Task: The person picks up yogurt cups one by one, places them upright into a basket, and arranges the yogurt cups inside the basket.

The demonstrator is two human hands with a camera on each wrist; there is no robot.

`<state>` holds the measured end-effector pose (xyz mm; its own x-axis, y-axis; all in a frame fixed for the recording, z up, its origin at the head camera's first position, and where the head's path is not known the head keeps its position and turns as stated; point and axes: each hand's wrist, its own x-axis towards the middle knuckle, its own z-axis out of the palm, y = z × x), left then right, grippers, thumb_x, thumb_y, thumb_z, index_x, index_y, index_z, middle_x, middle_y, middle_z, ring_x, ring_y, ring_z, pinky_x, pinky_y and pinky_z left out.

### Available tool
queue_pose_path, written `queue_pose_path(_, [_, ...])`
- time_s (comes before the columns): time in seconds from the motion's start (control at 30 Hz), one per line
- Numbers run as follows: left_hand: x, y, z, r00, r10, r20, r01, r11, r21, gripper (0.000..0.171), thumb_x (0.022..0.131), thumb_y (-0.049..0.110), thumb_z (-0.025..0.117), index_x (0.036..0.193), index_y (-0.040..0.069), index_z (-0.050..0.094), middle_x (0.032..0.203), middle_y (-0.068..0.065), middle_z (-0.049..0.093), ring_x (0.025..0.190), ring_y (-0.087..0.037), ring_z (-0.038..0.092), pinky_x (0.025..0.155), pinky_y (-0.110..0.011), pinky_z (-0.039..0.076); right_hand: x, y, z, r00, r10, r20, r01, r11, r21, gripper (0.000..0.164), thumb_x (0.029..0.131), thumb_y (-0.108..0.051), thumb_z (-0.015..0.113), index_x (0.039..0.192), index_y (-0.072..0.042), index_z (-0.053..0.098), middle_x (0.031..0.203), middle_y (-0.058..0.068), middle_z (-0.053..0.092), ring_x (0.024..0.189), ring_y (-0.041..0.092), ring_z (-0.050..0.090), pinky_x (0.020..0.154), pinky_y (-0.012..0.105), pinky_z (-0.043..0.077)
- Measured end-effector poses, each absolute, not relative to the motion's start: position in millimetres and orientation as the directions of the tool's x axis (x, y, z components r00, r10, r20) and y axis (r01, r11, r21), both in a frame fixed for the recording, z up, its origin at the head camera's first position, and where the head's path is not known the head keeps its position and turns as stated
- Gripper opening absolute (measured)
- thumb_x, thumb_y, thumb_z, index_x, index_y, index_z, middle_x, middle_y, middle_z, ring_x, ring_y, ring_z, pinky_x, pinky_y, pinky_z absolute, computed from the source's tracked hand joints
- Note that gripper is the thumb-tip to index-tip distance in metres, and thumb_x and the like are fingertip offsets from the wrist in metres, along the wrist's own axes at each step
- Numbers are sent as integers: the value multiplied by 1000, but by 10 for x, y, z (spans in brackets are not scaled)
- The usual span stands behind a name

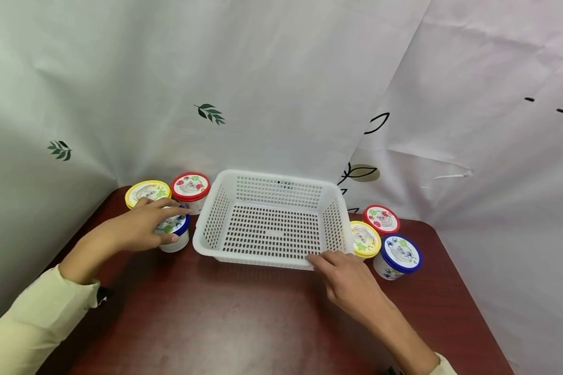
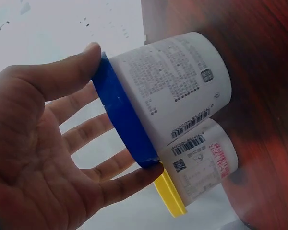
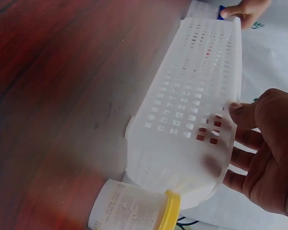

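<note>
My left hand (image 1: 138,224) reaches over a white tub with a blue lid (image 1: 175,242). In the left wrist view the thumb is at one edge of the blue lid (image 2: 122,115) and the fingers curve to its far side and opposite edge. A yellow-lidded tub (image 1: 147,191) and a red-lidded tub (image 1: 191,186) stand behind it. My right hand (image 1: 349,281) holds the near right corner of a white perforated plastic basket (image 1: 262,258). Its thumb lies outside the rim, the fingers over the inner side. No tubs lie inside the basket.
Right of the basket stand a yellow-lidded tub (image 1: 366,239), a red-lidded tub (image 1: 381,219) and a blue-lidded tub (image 1: 401,253), close together. All rest on a dark red-brown table (image 1: 206,317). A pale curtain (image 1: 281,78) with leaf prints hangs behind and at the sides.
</note>
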<state>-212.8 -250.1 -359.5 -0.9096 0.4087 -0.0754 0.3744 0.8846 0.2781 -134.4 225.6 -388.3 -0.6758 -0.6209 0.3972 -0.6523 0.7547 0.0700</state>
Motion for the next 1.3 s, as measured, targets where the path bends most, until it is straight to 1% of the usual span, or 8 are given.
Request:
queue_pose_path(0.17, [-2140,-2503,-3597,-902,426,-68,395,880,263,74,91,29,92,158,12,64,158,-30,58,144,-58,49,118,-80,33,-1367,2246,-3856,-673,-628,392,-662,747,60,34,95,-6,82,127,-18,80,105,-1,81,88,21,77,75,38,63])
queue_pose_path(0.33, [-2105,-2515,-3604,-899,434,-59,405,875,266,76,89,27,94,157,10,65,155,-29,59,142,-54,52,117,-77,31,-1391,2219,-3833,-661,-637,397,-677,734,49,35,92,-4,83,124,-18,81,100,-2,80,81,21,75,69,38,61])
queue_pose_path(0.67, [-2103,-2475,-3601,-907,419,-49,389,875,290,75,86,29,97,152,10,68,151,-28,61,139,-49,55,115,-74,31,-1387,2216,-3792,-678,-643,354,-684,729,13,37,93,-1,82,126,-19,81,103,-2,82,85,22,76,71,37,61])
queue_pose_path(0.83, [-2100,-2439,-3561,-919,390,-63,356,887,292,76,84,31,98,151,9,68,151,-31,59,137,-53,53,110,-74,35,-1405,2237,-3757,-690,-646,327,-685,728,-9,36,95,0,80,127,-18,81,104,0,82,86,21,76,73,37,62])
queue_pose_path(0.93, [-2101,-2420,-3534,-926,371,-74,334,894,297,77,83,31,99,150,10,68,151,-32,58,135,-59,50,105,-73,40,-1410,2237,-3740,-698,-643,315,-683,731,-20,36,95,0,80,127,-17,81,104,0,82,86,21,77,73,37,63])
queue_pose_path(1.07, [-2125,-2408,-3513,-933,343,-107,298,905,303,77,81,32,100,149,13,68,153,-33,54,128,-65,45,97,-73,49,-1413,2228,-3739,-703,-641,308,-678,735,-20,36,95,0,80,127,-17,81,105,0,83,88,21,77,75,37,63])
queue_pose_path(1.13, [-2148,-2399,-3507,-934,336,-124,288,909,301,78,80,32,101,148,14,67,155,-33,52,128,-66,43,96,-75,51,-1417,2227,-3747,-701,-642,312,-679,734,-17,36,95,1,80,126,-17,81,105,0,83,88,21,77,74,37,63])
queue_pose_path(1.3, [-2202,-2369,-3492,-924,362,-123,318,907,278,78,77,34,102,145,14,68,155,-33,55,130,-63,53,102,-76,47,-1425,2236,-3772,-708,-636,308,-678,734,-40,35,94,2,80,124,-17,81,102,0,82,86,20,76,74,36,62])
